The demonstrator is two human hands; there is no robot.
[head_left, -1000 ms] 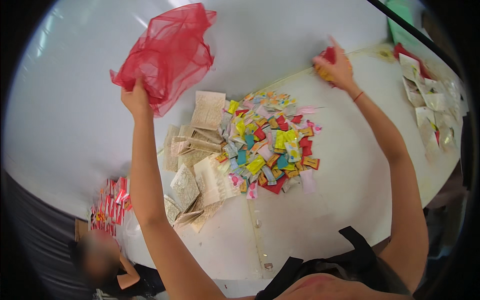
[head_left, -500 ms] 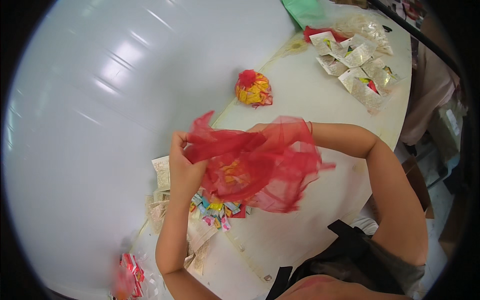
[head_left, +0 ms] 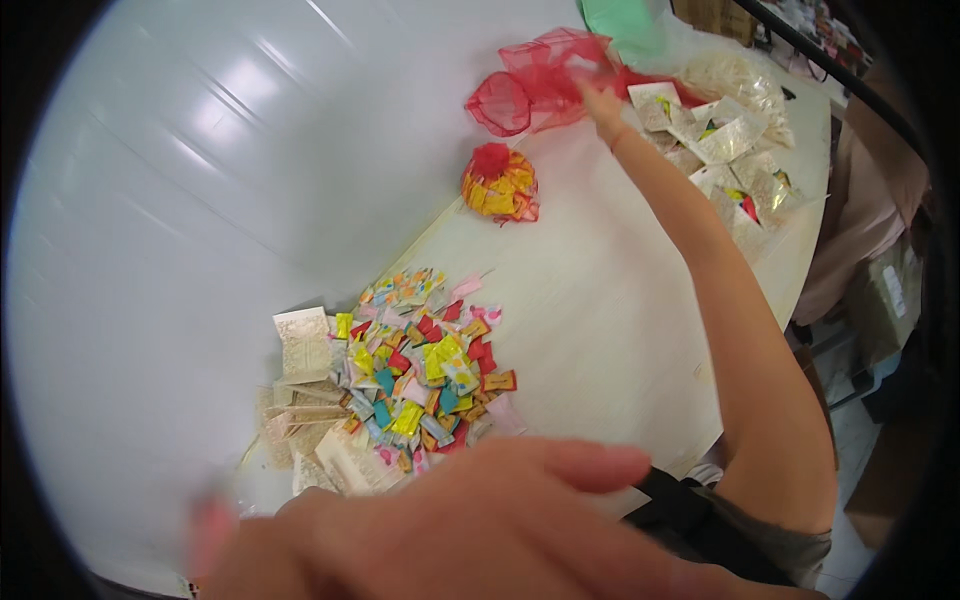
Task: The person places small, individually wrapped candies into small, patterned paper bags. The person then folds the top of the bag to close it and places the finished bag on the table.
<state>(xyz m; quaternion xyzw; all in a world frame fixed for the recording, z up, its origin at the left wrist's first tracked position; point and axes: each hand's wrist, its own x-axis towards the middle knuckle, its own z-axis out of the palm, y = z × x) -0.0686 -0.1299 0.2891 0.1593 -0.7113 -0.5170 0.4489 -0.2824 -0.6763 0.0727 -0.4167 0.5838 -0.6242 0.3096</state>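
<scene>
My right arm stretches toward the far side of the table. My right hand [head_left: 602,105] is at a sheer red mesh cloth [head_left: 550,75], its fingers smeared by motion, so I cannot tell whether they grip it. My left hand [head_left: 480,520] looms large and blurred at the lower edge. Its thumb stands apart from the outstretched fingers, which run partly out of view, and nothing shows in it. Beyond it lies a loose heap of small, colourful wrapped candies [head_left: 425,365]. A round bundle of yellow packets in red mesh [head_left: 500,185] stands between the heap and the cloth.
Cream patterned paper packets [head_left: 305,345] lie left of the candies. More packets with colourful contents [head_left: 735,135] sit at the far right, near a clear bag of pale stuff [head_left: 735,75] and a green sheet [head_left: 625,30]. A pale glossy sheet [head_left: 180,300] covers the left side.
The red mesh cloth has gone from between both hands to the far side with my right hand. My left hand has come back close to the camera, uncovering the candy heap.
</scene>
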